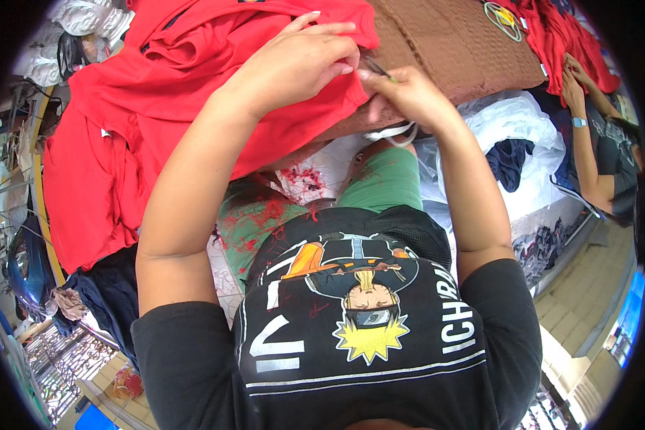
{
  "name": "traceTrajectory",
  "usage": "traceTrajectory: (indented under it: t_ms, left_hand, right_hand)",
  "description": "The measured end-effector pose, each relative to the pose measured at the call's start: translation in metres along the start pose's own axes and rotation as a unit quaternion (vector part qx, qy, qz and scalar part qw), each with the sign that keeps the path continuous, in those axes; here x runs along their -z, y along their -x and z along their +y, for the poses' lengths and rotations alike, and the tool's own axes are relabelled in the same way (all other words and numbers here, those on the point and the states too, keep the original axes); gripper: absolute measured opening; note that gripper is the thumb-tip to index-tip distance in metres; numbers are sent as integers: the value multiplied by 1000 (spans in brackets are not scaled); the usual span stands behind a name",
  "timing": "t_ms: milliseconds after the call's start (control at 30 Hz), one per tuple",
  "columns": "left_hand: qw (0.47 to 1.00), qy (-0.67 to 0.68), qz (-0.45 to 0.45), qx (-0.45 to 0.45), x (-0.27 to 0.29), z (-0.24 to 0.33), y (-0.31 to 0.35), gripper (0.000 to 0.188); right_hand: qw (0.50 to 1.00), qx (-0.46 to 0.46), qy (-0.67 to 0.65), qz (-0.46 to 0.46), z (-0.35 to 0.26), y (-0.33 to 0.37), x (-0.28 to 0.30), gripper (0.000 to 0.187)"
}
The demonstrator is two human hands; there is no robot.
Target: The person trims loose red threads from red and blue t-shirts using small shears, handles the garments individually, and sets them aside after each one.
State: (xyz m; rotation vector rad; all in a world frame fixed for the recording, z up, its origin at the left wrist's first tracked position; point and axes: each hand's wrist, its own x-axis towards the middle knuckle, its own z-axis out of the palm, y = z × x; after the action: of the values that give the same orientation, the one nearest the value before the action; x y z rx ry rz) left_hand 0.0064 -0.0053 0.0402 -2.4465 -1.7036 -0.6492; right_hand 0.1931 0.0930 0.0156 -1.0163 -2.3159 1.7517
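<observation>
A red garment (186,107) is spread over the work surface and hangs down at the left. My left hand (301,64) is on its right part, thumb and forefinger pinched at the cloth while other fingers stretch out. Close by on the right, my right hand (412,97), slightly blurred, closes around small thread snips (385,74). Only a dark blade and a bit of yellow-green show; the fingers hide the remainder. The snips are beside the garment's right edge. Below that hand hangs a white loop of cord or strap (398,134).
Brown textured padding (451,50) covers the surface, with a cord bundle (504,20) on it. At the right, another person's hands (572,82) handle more red cloth (545,43). Clear plastic (509,122) holds dark cloth. Red thread scraps (304,180) lie below and on my green shorts.
</observation>
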Motion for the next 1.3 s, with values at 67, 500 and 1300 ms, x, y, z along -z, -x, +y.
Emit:
traceTrajectory:
  t_ms: [67, 500, 1300]
  left_hand:
    - [995, 43, -48, 72, 22, 9, -1, 12]
    - [981, 39, 172, 87, -17, 67, 81, 35]
    - [947, 203, 179, 174, 20, 32, 45, 8]
  right_hand:
    - [984, -22, -96, -151, 0, -13, -2, 35]
    - [811, 41, -575, -102, -6, -6, -34, 14]
    - [923, 56, -380, -18, -2, 10, -28, 23]
